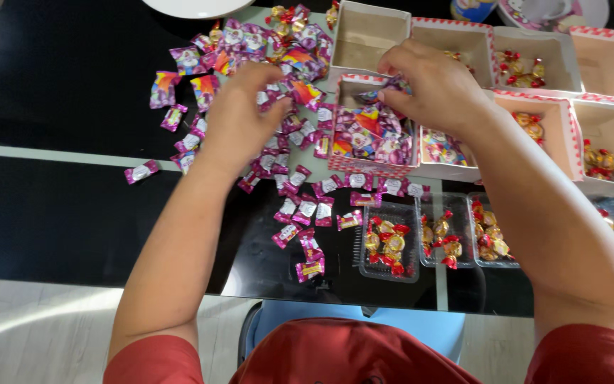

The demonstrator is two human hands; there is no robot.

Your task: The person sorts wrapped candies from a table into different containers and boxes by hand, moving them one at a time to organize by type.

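Observation:
My left hand (239, 117) rests palm down on a heap of purple and multicoloured wrapped candies (278, 53) spread over the black table, its fingers closing among them. My right hand (431, 82) hovers over a small red-and-white paper box (371, 165) filled with the same purple candies and pinches one wrapped candy (394, 85) above it. Smaller pink-wrapped candies (307, 213) lie scattered in front of that box.
More paper boxes (605, 60) stand in two rows at the right; some hold gold-and-red candies. Three clear plastic trays (391, 245) with gold-and-red candies sit near the table's front edge. A white plate (193, 7) and a cup sit at the back. A black table (58, 206) bears it all.

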